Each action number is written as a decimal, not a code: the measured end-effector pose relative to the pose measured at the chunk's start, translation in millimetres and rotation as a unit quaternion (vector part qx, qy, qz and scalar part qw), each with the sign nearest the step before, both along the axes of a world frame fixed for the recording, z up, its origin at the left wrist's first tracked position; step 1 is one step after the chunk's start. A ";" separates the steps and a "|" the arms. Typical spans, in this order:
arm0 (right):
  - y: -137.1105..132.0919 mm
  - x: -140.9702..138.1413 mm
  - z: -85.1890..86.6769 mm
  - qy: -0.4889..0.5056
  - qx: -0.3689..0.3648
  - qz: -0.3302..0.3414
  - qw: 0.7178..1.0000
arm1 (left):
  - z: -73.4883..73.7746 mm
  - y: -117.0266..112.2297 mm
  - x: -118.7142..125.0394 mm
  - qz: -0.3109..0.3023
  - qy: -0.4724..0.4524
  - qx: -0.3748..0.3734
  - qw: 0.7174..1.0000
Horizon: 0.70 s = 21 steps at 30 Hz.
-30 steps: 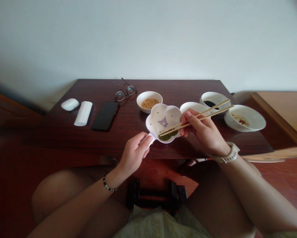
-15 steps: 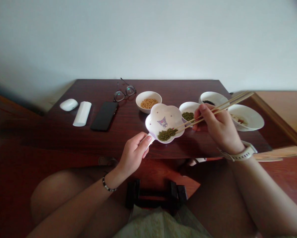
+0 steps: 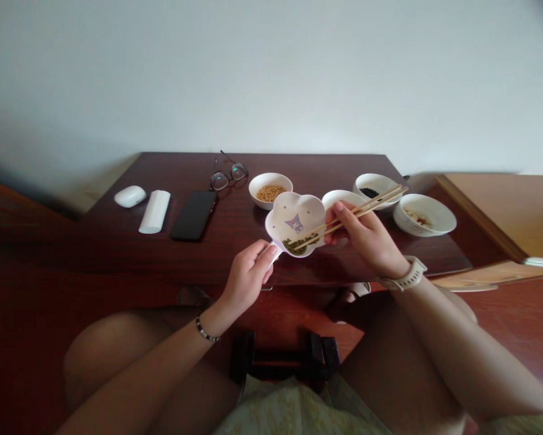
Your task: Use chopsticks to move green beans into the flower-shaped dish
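My left hand is closed round the short handle of a white flower-shaped bowl with a purple cartoon figure inside, held tilted above the table's front part. Green beans lie along its lower side. My right hand grips a pair of wooden chopsticks, whose tips are down among those beans. Behind the right fingers stands a white bowl, its contents hidden now. To its right are a bowl of black beans and a larger bowl with pale and reddish pieces.
A bowl of yellow soybeans stands behind the held bowl. On the left of the dark table lie glasses, a black phone, a white case and a white rounded object. A wooden cabinet adjoins at right.
My right hand has moved left with the chopsticks, and their tips reach deeper into the green beans. It covers more of the bowl behind. The view has shifted slightly.
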State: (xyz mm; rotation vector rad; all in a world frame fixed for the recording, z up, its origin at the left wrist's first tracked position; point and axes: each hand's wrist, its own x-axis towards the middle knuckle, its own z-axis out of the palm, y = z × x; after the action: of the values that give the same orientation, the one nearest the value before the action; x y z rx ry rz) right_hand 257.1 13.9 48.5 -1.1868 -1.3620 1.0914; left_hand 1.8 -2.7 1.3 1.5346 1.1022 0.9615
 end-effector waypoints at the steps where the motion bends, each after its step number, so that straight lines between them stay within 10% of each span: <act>1: -0.9 2.0 1.8 -0.001 0.009 -0.009 1.000 | 0.2 -0.3 0.0 0.000 -0.003 0.000 1.000; 21: 3.6 -11.2 -7.7 0.051 -0.032 -0.044 0.997 | -1.3 -1.3 -2.0 0.002 -0.027 0.036 0.999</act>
State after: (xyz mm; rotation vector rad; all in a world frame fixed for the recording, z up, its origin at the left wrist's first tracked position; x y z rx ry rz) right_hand 245.9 17.5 40.9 -1.2079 -1.1942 1.1249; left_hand -0.2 -3.9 0.0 1.5542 1.0433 1.0502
